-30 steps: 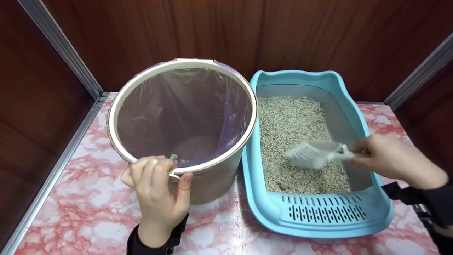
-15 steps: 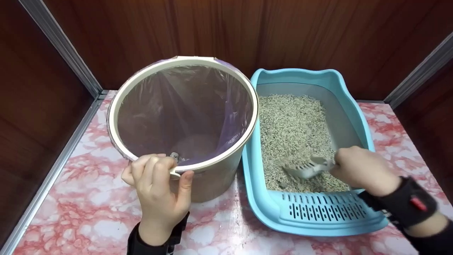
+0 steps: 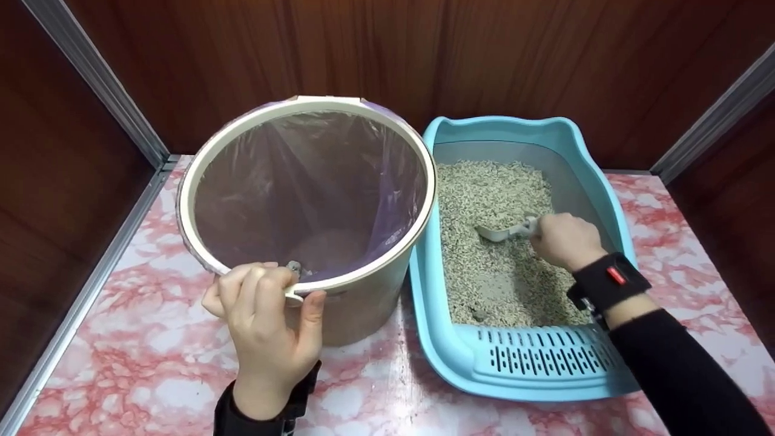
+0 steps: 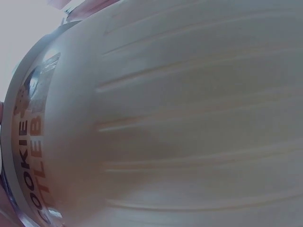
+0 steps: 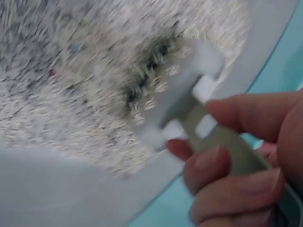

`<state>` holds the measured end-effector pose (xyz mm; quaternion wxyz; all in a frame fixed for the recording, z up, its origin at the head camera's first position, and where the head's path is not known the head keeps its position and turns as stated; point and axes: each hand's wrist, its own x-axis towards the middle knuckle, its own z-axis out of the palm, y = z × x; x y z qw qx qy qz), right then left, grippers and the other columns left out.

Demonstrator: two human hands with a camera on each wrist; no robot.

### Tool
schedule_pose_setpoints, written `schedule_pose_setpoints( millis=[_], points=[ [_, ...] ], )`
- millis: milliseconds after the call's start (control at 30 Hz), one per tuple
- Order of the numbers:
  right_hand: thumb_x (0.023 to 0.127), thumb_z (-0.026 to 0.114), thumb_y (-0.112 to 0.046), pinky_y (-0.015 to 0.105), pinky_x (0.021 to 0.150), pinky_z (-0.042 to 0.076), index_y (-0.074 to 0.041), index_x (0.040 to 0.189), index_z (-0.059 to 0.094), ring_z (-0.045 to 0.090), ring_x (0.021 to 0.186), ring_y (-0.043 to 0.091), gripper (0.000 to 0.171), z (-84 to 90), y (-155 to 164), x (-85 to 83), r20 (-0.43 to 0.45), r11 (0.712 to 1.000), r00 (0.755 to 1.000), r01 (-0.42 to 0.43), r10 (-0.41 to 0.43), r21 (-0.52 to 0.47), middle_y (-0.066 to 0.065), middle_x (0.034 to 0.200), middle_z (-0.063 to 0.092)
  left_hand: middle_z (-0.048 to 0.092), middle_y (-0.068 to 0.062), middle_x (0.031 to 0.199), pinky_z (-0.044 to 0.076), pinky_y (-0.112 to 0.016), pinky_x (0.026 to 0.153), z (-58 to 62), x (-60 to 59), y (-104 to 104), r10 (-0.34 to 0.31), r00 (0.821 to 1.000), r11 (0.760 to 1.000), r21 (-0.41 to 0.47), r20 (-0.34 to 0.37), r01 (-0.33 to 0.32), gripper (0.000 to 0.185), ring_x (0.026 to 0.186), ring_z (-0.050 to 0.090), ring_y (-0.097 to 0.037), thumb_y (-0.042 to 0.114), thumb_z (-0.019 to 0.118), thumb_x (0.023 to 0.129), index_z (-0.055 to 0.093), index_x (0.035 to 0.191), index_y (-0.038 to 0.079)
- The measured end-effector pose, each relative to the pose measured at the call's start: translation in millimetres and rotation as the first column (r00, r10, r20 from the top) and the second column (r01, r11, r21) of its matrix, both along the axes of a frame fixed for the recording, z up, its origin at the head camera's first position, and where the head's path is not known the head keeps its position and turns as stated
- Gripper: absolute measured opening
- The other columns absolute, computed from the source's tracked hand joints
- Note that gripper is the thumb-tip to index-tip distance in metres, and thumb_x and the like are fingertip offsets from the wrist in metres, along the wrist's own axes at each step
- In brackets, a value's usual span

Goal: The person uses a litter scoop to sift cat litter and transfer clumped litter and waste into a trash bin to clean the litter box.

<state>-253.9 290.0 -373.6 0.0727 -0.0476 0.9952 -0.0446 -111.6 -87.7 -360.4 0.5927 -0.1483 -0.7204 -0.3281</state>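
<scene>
My left hand grips the near rim of a trash bin, fingers curled over the edge and thumb outside. A thin purple bag lines the bin, with a grey clump low inside near the front. In the left wrist view the ribbed bin wall fills the picture. My right hand holds a litter scoop by its handle, fingers wrapped round it in the right wrist view. The scoop's slotted head is sunk at its front in pale cat litter within a blue litter box.
The litter box stands right against the bin's right side. Its slotted front ledge faces me. A small dark clump sits in the litter near that ledge. Dark wood panels close in the back and sides of the red-and-white marbled surface.
My right hand has come in from the box's right side and moved the scoop into the litter, then farther back, leaving a scraped patch. The left hand keeps its grip on the rim.
</scene>
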Motion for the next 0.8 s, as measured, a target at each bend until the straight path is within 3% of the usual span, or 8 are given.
schedule_pose_setpoints(
  millis=[133, 367, 800],
  points=[
    [0.096, 0.059, -0.028, 0.046, 0.054, 0.046, -0.009, 0.071, 0.054, 0.059, 0.063, 0.031, 0.031, -18.4, 5.6, -12.8, -0.056, 0.999, 0.998, 0.012, -0.014, -0.042, 0.013, 0.07, 0.057, 0.051, -0.01, 0.07, 0.016, -0.04, 0.093, 0.3, 0.2, -1.1, 0.004, 1.0, 1.0, 0.001, 0.001, -0.004, 0.052, 0.084, 0.044, -0.032, 0.048, 0.051, 0.1, 0.056, 0.08, 0.001],
    [0.098, 0.06, -0.033, 0.034, 0.05, 0.034, -0.008, 0.075, 0.052, 0.048, 0.055, 0.023, 0.035, -41.3, 11.5, -14.5, -0.054, 0.984, 0.991, 0.111, -0.12, -0.14, 0.005, 0.063, 0.045, 0.048, -0.009, 0.068, 0.016, -0.04, 0.093, -0.4, -0.6, -0.1, 0.012, 1.0, 1.0, -0.004, 0.004, -0.012, 0.052, 0.084, 0.044, -0.032, 0.049, 0.05, 0.1, 0.054, 0.079, 0.001],
    [0.096, 0.063, -0.033, 0.031, 0.05, 0.034, -0.005, 0.083, 0.062, 0.05, 0.057, 0.022, 0.031, -29.9, 18.8, -9.7, -0.141, 0.964, 0.981, 0.094, -0.132, -0.25, 0.007, 0.068, 0.055, 0.05, -0.01, 0.069, 0.017, -0.041, 0.092, 0.0, -0.4, 0.3, 0.017, 1.0, 1.0, -0.001, -0.002, -0.017, 0.053, 0.084, 0.045, -0.031, 0.05, 0.05, 0.1, 0.055, 0.079, 0.001]
  ],
)
